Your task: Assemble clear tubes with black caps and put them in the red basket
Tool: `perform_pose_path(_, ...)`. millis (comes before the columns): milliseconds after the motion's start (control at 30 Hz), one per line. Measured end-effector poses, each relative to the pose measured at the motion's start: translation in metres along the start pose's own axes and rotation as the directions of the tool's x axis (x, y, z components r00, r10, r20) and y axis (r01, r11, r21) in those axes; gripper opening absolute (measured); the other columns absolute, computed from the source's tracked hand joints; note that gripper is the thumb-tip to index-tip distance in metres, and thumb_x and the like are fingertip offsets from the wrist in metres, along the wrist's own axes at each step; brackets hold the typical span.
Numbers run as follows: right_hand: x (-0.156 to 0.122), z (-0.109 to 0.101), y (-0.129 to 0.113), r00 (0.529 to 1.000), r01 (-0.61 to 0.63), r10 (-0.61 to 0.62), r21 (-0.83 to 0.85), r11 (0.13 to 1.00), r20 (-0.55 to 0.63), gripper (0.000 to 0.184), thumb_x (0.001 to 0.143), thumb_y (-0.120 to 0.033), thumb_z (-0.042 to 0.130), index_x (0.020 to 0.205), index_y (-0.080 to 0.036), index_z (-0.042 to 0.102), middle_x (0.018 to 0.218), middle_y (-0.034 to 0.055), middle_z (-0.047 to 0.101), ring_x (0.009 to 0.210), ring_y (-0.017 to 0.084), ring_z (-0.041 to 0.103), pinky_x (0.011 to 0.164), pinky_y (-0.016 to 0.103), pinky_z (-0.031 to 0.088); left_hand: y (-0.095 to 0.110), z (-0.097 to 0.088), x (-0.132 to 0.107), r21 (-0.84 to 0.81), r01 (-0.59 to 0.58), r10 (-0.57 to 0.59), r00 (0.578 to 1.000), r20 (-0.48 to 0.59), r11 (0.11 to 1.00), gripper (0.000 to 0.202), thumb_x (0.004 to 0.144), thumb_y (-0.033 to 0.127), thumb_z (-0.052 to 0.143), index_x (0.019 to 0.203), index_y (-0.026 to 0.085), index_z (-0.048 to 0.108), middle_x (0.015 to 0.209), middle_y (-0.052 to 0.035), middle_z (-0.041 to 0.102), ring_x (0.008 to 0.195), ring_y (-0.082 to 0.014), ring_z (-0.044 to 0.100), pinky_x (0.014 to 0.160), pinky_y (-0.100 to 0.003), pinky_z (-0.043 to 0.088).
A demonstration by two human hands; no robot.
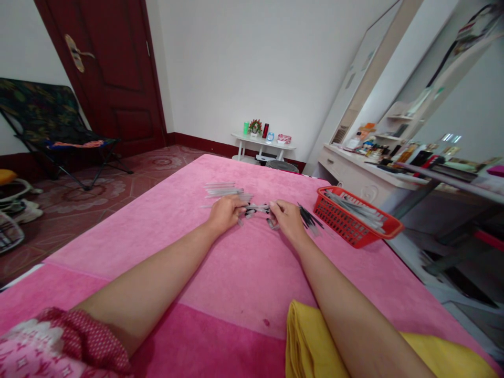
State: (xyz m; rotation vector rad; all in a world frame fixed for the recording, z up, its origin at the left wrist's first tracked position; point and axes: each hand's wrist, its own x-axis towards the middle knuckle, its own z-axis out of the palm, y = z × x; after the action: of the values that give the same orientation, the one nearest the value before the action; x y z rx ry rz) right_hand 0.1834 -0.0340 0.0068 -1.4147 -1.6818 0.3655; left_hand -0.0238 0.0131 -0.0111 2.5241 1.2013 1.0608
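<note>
Both my hands reach to the middle of the pink cloth, fingers bent and pinched, a short gap between them. Small clear and black pieces that look like pen caps [258, 208] lie in that gap. My left hand [226, 214] is at their left end, beside a row of clear pen barrels [223, 190]. At their right end is my right hand [286, 216], with dark thin sticks like pen refills [311, 216] just right of it. Whatever is between the fingertips is too small and blurred to name.
A red plastic basket [340, 223] holding many clear and grey sticks stands on the right of the pink cloth [157, 231]. Folded yellow fabric [305, 341] lies under my right forearm. Beyond are a low white table [263, 140], a folding chair and a crowded dresser.
</note>
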Motion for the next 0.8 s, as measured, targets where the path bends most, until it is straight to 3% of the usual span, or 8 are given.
perform_pose_path(67,0.0002,-0.0001,-0.0003,1.0,-0.012,0.012,-0.022,1.0,0.005,0.047,0.089,-0.05,0.039,0.056,-0.02,0.054,0.047,-0.0008,0.054,0.046,0.013,0.051,0.051,0.024,0.038,0.0006,-0.0006,-0.0002,-0.003,-0.004,0.004,1.0,-0.002,1.0,0.025,0.082,0.02,0.057,0.101,0.023,0.073,0.093,-0.0064,0.07,0.088,-0.0219,0.062,0.077,-0.03,0.047)
perform_pose_path(200,0.0012,-0.001,-0.0021,0.998,0.022,-0.023,-0.026,0.999,-0.066,0.031,0.085,-0.045,0.05,0.069,-0.019,0.059,0.053,-0.0021,0.058,0.05,0.013,0.054,0.052,0.023,0.037,-0.0007,0.0002,-0.0001,-0.01,-0.01,0.01,1.0,-0.004,1.0,0.026,0.082,0.02,0.057,0.102,0.023,0.073,0.091,-0.0061,0.07,0.085,-0.0216,0.062,0.074,-0.03,0.047)
perform_pose_path(367,0.0016,-0.003,-0.0048,0.999,-0.035,0.035,-0.047,0.998,0.007,0.047,0.089,-0.049,0.039,0.056,-0.019,0.053,0.046,-0.0011,0.054,0.045,0.013,0.051,0.051,0.024,0.036,-0.0034,0.0026,0.0011,-0.035,-0.014,0.014,1.0,-0.008,0.999,0.024,0.081,0.019,0.058,0.099,0.023,0.074,0.09,-0.0067,0.07,0.086,-0.022,0.062,0.075,-0.031,0.047)
perform_pose_path(500,0.0013,-0.004,-0.0062,1.0,-0.001,0.001,-0.036,0.999,-0.01,0.033,0.086,-0.044,0.048,0.064,-0.019,0.055,0.049,-0.0025,0.056,0.048,0.013,0.053,0.053,0.023,0.037,-0.0036,0.003,0.0009,-0.041,-0.012,0.011,1.0,-0.019,0.999,0.024,0.081,0.019,0.058,0.099,0.023,0.074,0.088,-0.0069,0.07,0.083,-0.0222,0.062,0.072,-0.031,0.046)
perform_pose_path(667,0.0007,-0.0045,-0.0081,0.998,-0.04,0.041,-0.03,0.999,0.047,0.046,0.09,-0.046,0.039,0.056,-0.019,0.053,0.047,-0.0007,0.054,0.045,0.012,0.051,0.051,0.023,0.036,-0.0031,0.0024,0.0005,-0.044,-0.03,0.029,0.999,-0.018,0.999,0.025,0.08,0.019,0.058,0.099,0.023,0.074,0.09,-0.0074,0.071,0.085,-0.0225,0.062,0.073,-0.031,0.046)
perform_pose_path(800,0.0014,-0.0042,-0.0087,1.0,-0.003,0.003,-0.012,1.0,-0.004,0.036,0.085,-0.043,0.047,0.06,-0.019,0.055,0.048,-0.0021,0.055,0.046,0.012,0.051,0.051,0.023,0.036,-0.0032,0.0026,0.0009,-0.051,-0.026,0.025,0.999,-0.022,0.998,0.025,0.08,0.019,0.059,0.1,0.022,0.074,0.09,-0.0075,0.071,0.084,-0.0229,0.062,0.072,-0.031,0.046)
